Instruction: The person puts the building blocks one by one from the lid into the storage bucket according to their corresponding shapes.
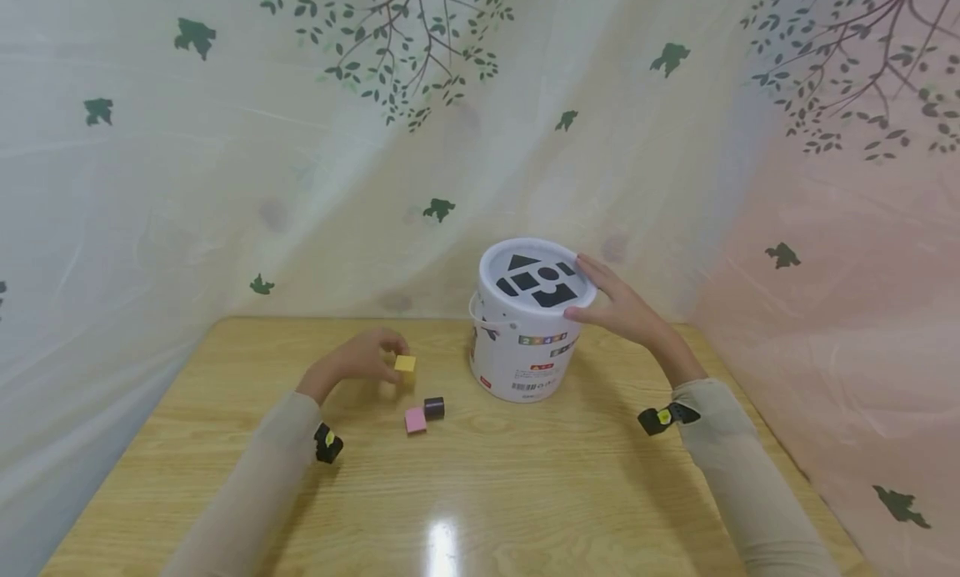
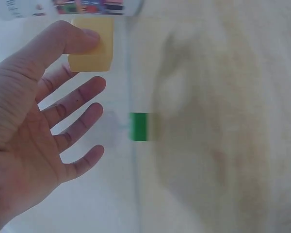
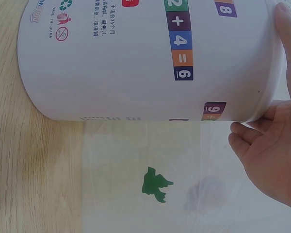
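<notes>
My left hand (image 1: pixel 365 358) pinches a yellow block (image 2: pixel 91 56) between thumb and index finger, the other fingers spread apart. It is held over the table, left of a white bucket (image 1: pixel 517 360). My right hand (image 1: pixel 624 310) grips the rim of the bucket's lid (image 1: pixel 542 274) from the right, thumb at the near side and fingers at the far side. Dark shape cut-outs mark the lid, and printed number tiles run along the bucket's side. In front of the left hand lie a pink block (image 1: pixel 416 421) and a dark block (image 1: pixel 434 408), close together.
The wooden table (image 1: pixel 525 485) backs onto a hanging cloth (image 1: pixel 360 185) with printed leaves and branches. A small green block (image 2: pixel 139 126) shows beyond the left fingers in the left wrist view. The bucket's thin handle (image 1: pixel 483 318) hangs at its left side.
</notes>
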Demonstrator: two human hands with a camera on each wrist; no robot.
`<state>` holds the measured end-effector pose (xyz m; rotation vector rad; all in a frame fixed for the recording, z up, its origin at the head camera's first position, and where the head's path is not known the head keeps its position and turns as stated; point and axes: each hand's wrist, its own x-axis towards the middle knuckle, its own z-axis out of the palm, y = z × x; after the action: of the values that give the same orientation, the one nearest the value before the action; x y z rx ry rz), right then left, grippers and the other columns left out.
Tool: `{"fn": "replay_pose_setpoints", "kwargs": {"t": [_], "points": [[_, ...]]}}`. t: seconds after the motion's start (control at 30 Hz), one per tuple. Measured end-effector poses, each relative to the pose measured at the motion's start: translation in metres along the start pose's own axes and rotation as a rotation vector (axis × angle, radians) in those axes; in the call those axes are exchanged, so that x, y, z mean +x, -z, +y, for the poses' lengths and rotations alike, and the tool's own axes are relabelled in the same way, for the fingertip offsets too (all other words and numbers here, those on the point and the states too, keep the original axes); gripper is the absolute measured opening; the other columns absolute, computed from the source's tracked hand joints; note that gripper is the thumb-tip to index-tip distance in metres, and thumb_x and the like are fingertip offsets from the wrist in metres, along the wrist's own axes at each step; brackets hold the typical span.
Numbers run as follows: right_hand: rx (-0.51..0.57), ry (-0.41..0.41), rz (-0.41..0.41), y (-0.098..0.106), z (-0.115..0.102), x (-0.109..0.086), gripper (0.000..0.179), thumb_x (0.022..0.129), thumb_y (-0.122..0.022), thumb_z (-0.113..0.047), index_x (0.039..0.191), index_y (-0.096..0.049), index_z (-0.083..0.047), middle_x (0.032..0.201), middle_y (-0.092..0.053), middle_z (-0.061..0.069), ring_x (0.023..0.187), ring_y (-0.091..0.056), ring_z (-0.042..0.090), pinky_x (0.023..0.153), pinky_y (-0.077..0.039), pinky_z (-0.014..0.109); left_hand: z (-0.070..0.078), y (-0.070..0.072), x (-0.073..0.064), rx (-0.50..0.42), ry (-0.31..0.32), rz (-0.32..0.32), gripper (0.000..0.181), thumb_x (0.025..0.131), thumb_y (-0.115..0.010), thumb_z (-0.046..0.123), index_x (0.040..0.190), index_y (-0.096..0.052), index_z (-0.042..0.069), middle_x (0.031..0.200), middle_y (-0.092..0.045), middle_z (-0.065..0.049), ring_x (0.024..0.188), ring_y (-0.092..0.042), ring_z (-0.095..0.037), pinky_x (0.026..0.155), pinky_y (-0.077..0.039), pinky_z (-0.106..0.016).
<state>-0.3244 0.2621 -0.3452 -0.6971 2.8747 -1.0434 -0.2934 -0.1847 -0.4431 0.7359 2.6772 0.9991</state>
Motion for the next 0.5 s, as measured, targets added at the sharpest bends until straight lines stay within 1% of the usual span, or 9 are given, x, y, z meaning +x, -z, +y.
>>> {"fn": "replay_pose_setpoints", "kwargs": {"t": [0.1, 0.2, 0.33, 0.4, 0.5], "points": [[0.000, 0.003, -0.004, 0.000, -0.001, -0.001, 0.098, 0.087, -0.076, -0.049, 0.164, -0.018, -0.029, 0.173, -0.008, 0.003, 0.159, -0.007, 0.035, 0.119, -0.012, 0.072, 0.006, 0.011, -0.001, -0.016, -0.002, 0.025, 0.038, 0.079, -0.082, 0.015, 0.112, -0.067, 0.004, 0.123, -0.067, -0.017, 0.123, -0.058, -0.044, 0.107, -0.045, -0.060], [0.000, 0.005, -0.009, 0.001, -0.002, -0.002, 0.098, 0.088, -0.075, -0.049, 0.164, -0.017, -0.028, 0.173, -0.008, 0.003, 0.159, -0.007, 0.035, 0.120, -0.012, 0.072, 0.014, 0.022, -0.001, 0.001, -0.012, 0.056, 0.037, 0.080, -0.081, 0.014, 0.112, -0.067, 0.003, 0.121, -0.067, -0.017, 0.122, -0.057, -0.046, 0.106, -0.044, -0.062], [-0.004, 0.006, -0.017, 0.001, -0.003, -0.002, 0.099, 0.088, -0.075, -0.050, 0.164, -0.016, -0.028, 0.173, -0.007, 0.001, 0.159, -0.006, 0.035, 0.120, -0.011, 0.071, 0.028, 0.036, 0.000, 0.027, -0.044, 0.105, 0.032, 0.080, -0.081, 0.012, 0.107, -0.068, 0.002, 0.118, -0.068, -0.019, 0.119, -0.057, -0.046, 0.106, -0.043, -0.063], [-0.008, 0.010, -0.019, 0.002, -0.003, -0.002, 0.099, 0.088, -0.075, -0.050, 0.164, -0.016, -0.027, 0.173, -0.007, 0.002, 0.159, -0.006, 0.035, 0.120, -0.011, 0.071, 0.035, 0.043, 0.001, 0.043, -0.054, 0.133, 0.029, 0.079, -0.082, 0.013, 0.103, -0.069, 0.003, 0.119, -0.068, -0.020, 0.118, -0.058, -0.045, 0.104, -0.044, -0.062], [-0.015, 0.011, -0.019, 0.002, -0.004, -0.002, 0.100, 0.088, -0.075, -0.050, 0.164, -0.016, -0.026, 0.173, -0.007, 0.002, 0.159, -0.007, 0.036, 0.120, -0.011, 0.071, 0.045, 0.052, 0.004, 0.050, -0.049, 0.168, 0.027, 0.080, -0.081, 0.014, 0.101, -0.070, 0.004, 0.120, -0.069, -0.019, 0.117, -0.059, -0.042, 0.104, -0.045, -0.060]]}}
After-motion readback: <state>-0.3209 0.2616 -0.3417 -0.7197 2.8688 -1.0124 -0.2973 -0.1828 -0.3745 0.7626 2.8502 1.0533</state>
